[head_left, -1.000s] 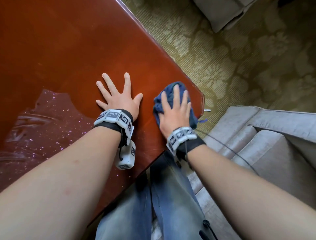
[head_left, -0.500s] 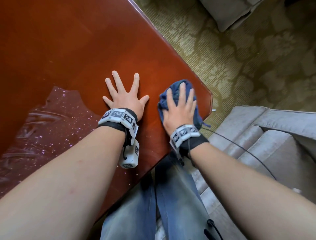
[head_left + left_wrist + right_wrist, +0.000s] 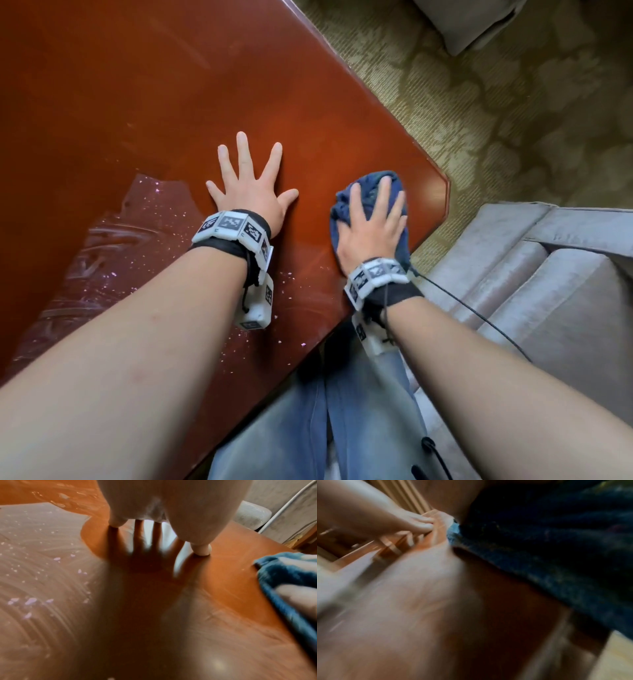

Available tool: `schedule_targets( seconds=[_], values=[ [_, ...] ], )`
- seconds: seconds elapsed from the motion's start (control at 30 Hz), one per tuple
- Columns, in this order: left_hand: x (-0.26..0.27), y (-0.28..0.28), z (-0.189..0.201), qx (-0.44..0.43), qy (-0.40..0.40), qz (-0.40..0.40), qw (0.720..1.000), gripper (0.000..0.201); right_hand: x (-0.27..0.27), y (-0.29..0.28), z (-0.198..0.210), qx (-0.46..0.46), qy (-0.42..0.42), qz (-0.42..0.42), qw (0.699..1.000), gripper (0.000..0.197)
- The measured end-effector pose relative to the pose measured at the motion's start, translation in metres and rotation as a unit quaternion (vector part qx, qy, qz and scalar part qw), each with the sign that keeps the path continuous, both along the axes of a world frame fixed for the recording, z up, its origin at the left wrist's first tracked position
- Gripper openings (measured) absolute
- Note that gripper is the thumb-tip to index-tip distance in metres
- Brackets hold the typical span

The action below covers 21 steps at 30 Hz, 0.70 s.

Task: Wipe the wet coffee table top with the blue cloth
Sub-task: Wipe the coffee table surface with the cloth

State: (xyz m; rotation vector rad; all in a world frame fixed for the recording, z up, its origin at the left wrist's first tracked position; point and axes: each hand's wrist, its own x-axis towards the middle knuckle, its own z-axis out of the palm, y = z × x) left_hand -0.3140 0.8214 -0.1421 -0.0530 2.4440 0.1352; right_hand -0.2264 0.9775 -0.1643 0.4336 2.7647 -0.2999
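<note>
Both hands lie flat on the desk (image 3: 171, 102). The left hand (image 3: 248, 192) is spread wide, fingers splayed, palm down on bare polished red-brown wood. The right hand (image 3: 371, 229) presses with straight fingers on one crumpled, fuzzy blue cloth (image 3: 373, 192) near the desk's clipped corner. Wet streaks and glinting droplets (image 3: 102, 260) sit left of the left wrist. One grey upholstered sofa (image 3: 548, 274) stands beside patterned olive carpet (image 3: 513, 120).

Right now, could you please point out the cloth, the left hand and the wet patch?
cloth (image 3: 370, 183), head view, bunched top.
left hand (image 3: 248, 195), head view, back of hand.
wet patch (image 3: 137, 240), head view, speckled middle.
</note>
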Motion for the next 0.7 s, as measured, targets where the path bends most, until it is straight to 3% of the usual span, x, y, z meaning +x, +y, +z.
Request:
schedule_targets(
  seconds=[0.1,0.2,0.33,0.47,0.6,0.7],
  values=[
    [-0.006,-0.01,0.001,0.003,0.0,0.003,1.0,0.073,0.042,-0.021,0.004,-0.025,-0.024,0.144,0.989,0.061],
    [-0.016,-0.024,0.001,-0.005,-0.008,0.003,1.0,0.073,0.057,0.009,0.008,-0.051,-0.047,0.226,0.972,0.062],
    [-0.022,-0.037,0.001,-0.005,-0.006,0.007,1.0,0.074,0.014,0.043,0.006,-0.023,-0.031,0.105,0.994,0.061],
    [-0.027,-0.045,0.001,0.003,-0.004,0.019,1.0,0.074,-0.035,-0.003,0.001,-0.001,0.001,0.011,1.0,0.062],
    [-0.033,-0.051,0.001,0.006,0.003,0.031,0.999,0.073,-0.02,-0.068,0.003,-0.017,0.003,0.095,0.995,0.066],
    [-0.039,-0.056,0.0,0.007,0.001,0.034,0.999,0.073,-0.002,-0.052,0.009,-0.042,-0.027,0.182,0.982,0.059]
  ],
)
